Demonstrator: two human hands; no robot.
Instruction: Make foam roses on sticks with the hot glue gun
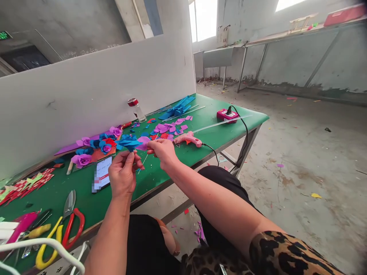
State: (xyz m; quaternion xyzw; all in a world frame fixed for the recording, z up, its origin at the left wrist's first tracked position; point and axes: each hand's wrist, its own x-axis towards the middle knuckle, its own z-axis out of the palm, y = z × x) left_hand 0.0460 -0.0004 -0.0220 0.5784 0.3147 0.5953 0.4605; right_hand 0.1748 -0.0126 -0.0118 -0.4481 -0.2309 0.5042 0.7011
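My left hand [123,173] is pinched shut on the base of a blue foam flower [127,143], held just above the green table [160,172]. Close to its right, my right hand [163,151] is closed on a purple foam petal [143,143] that touches the flower. A thin wire stem [145,160] hangs down between the two hands. Just right of my right hand lies a pink glue gun [189,138] with its black cord.
Finished purple, blue and red foam flowers [94,147] lie by the white back wall, with a phone [102,173] beside them. Loose petals [169,128], a small bottle [136,109], a pink power strip [227,114], scissors [70,225] and cutters lie on the table.
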